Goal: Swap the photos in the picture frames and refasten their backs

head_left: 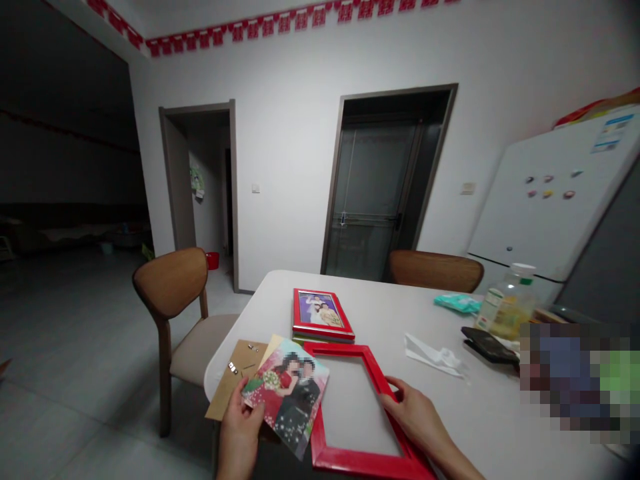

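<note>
My left hand (241, 423) grips a printed photo (295, 403) by its left edge, thumb in front. The print shows two people, one in red with a bouquet and one in dark clothes, and it is tilted. Part of it overlaps an empty red picture frame (363, 460). Around the right rail of that frame my right hand (415, 417) is closed. A brown backing board (227, 393) with small metal fittings sticks out behind the photo at the table's left edge; whether a hand supports it is hidden. Beyond lies a stack of red-framed pictures (323, 313).
The white table (380, 307) carries a crumpled white tissue (435, 355), a dark wallet-like item (487, 345), a teal packet (457, 304) and a large clear bottle (507, 303) at right. Wooden chairs stand at left (173, 283) and behind (435, 268). A blurred patch hides the right corner.
</note>
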Motion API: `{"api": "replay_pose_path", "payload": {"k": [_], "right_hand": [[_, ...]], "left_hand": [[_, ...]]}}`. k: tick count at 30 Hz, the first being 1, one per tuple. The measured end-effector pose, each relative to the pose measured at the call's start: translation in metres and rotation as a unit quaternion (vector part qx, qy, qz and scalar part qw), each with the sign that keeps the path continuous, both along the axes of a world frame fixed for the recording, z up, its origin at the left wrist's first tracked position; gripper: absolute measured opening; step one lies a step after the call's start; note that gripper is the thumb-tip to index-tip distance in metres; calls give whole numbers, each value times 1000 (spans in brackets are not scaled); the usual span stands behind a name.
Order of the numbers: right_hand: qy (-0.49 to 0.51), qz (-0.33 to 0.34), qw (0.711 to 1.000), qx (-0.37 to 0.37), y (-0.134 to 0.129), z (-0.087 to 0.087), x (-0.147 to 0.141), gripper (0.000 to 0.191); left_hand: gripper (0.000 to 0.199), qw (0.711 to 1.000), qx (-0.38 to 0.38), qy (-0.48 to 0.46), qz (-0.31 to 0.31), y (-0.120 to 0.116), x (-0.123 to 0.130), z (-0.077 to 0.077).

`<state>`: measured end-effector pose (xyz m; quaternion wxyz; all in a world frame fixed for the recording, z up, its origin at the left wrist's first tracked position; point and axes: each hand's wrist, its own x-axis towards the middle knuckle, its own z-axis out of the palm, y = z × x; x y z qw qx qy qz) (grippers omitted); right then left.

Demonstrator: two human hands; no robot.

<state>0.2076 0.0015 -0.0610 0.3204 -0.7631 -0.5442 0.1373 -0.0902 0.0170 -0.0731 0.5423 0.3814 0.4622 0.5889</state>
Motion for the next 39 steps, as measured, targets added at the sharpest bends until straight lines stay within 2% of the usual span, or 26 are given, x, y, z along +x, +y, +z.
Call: {"api": "replay_pose_path", "payload": {"k": [4,8,10,13,16,19,22,27,30,32,36,39], "right_hand": [[-61,-1,998,7,-1,-6,-2,42],[-133,12,990,38,-2,3,-18,34],[-94,79,991,52,-3,12,-37,31],[4,215,976,38,-6,23,-75,30],[30,262,963,53,-8,26,-106,27],[81,252,961,85,-6,28,-118,37],[212,234,944,92,-5,35,-117,48],[394,170,901,68,-2,35,-116,69],[483,142,863,53,1,27,-121,73],[531,136,835,50,2,25,-124,75],[584,141,794,89,-3,44,-122,81],[574,137,798,120,-9,62,-113,82]], "left_hand": [[57,999,10,29,24,-4,-2,-14],[59,999,-10,-21,23,-3,-6,-17],[57,998,-25,-54,9,-4,-5,-10],[41,994,-24,-68,-83,-8,2,8],[33,985,-21,-62,-159,-12,7,24],[39,992,-15,-56,-114,-14,7,34],[45,995,-20,-78,-64,-17,6,37],[50,985,-7,-139,-104,-27,18,33],[51,990,13,-103,-96,-29,27,33],[51,990,14,-84,-115,-30,31,36],[65,982,3,-110,-156,-32,32,45],[73,967,-21,-129,-218,-33,30,45]]}}
